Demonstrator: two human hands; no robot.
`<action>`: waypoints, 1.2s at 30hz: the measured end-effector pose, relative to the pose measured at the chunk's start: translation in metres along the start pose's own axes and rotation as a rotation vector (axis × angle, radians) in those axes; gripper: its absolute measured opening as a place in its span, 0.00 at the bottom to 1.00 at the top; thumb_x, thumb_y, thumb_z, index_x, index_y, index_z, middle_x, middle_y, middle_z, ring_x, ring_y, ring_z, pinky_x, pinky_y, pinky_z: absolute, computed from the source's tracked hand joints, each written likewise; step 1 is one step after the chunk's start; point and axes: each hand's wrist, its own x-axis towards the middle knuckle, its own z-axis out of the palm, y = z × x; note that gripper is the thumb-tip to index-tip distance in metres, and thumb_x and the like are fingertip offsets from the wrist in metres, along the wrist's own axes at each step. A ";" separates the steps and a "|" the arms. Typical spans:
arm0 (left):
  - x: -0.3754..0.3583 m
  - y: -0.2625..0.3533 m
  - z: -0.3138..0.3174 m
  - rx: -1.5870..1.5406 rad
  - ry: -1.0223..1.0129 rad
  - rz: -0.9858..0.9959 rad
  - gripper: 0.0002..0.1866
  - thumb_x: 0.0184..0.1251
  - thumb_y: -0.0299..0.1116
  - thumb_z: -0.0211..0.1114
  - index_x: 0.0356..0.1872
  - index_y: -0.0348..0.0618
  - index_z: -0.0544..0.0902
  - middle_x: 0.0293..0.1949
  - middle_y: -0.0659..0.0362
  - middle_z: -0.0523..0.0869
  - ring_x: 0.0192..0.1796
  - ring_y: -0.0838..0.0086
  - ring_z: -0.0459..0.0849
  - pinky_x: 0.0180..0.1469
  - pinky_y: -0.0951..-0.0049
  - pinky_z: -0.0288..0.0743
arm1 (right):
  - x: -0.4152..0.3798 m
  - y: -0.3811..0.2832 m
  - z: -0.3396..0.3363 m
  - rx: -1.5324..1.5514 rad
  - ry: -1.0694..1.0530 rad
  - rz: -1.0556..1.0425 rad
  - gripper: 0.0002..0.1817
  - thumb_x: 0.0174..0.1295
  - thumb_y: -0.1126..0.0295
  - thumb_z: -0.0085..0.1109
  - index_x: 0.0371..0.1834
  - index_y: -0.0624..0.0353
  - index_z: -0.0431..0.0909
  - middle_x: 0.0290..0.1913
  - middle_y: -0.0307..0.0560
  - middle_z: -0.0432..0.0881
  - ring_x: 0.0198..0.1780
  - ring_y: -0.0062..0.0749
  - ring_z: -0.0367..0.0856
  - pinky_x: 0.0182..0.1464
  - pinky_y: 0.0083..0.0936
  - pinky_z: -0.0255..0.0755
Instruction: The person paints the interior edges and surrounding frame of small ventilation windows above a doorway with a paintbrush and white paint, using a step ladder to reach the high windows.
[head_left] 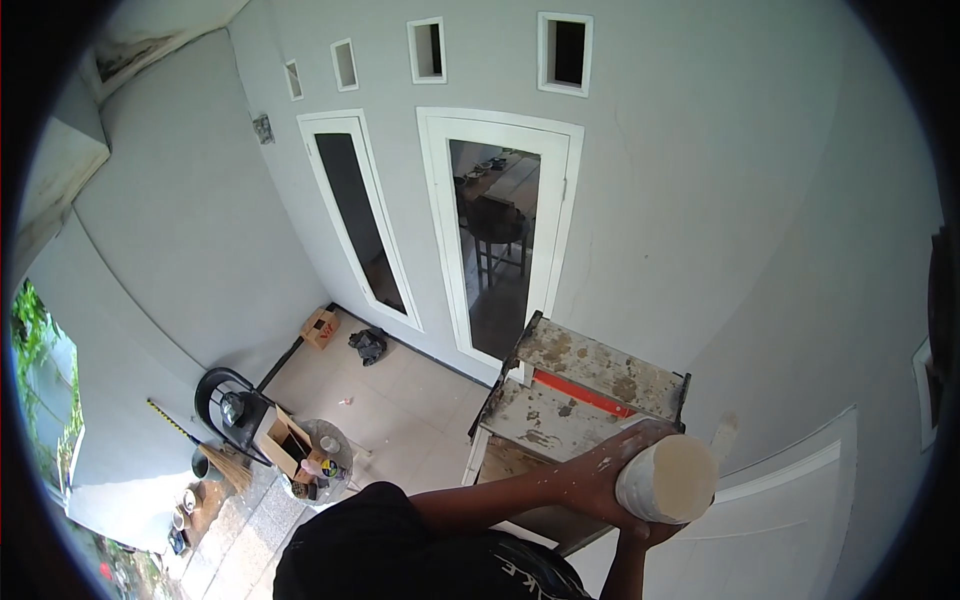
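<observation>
A white tub (640,487) is held up in front of me, its round top showing a smooth cream surface. My left hand (596,478), speckled with white, is closed around its left and far side. Below the tub, my right hand (657,534) is closed against its base, with most of its fingers hidden. Just beyond the tub's upper right is a pale beige strip (726,437); whether it is a tool or a smear on the wall I cannot make out. Under my left arm stands a stained stepladder or scaffold (600,350) with a red strip.
A grey wall (690,200) has a white-framed door (570,200), a narrow window (312,150) and small square openings. Down on the tiled floor (400,385) are a black chair (207,395), a small round table (345,450) carrying a carton, a broom (228,468) and a black bag (368,346).
</observation>
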 end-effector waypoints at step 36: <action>-0.016 -0.093 -0.025 -0.159 -0.064 -0.128 0.53 0.44 0.42 0.89 0.71 0.39 0.67 0.64 0.49 0.80 0.64 0.58 0.81 0.66 0.56 0.77 | 0.026 -0.038 0.004 0.346 0.233 0.277 0.25 0.81 0.70 0.36 0.78 0.58 0.52 0.62 0.56 0.77 0.66 0.36 0.77 0.73 0.37 0.66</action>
